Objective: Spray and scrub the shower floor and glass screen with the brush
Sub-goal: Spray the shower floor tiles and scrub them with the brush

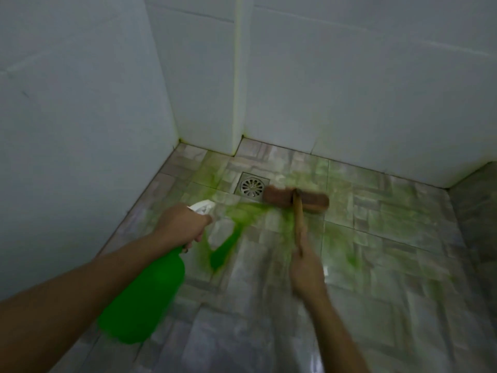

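My left hand (pixel 180 224) grips the white trigger head of a green spray bottle (pixel 145 294), whose nozzle points at the floor. My right hand (pixel 306 270) holds the wooden handle of a brown scrub brush (pixel 312 201), and the brush head rests on the tiled shower floor (pixel 390 238) just right of the drain. Green liquid is smeared over the tiles between the bottle and the brush. The picture is blurred around both hands. I cannot make out a glass screen.
A square metal drain (pixel 252 186) sits near the back corner. White tiled walls (pixel 349 90) close the floor at the back and left, with a vertical corner column (pixel 240 76). A darker raised edge (pixel 478 205) borders the right side.
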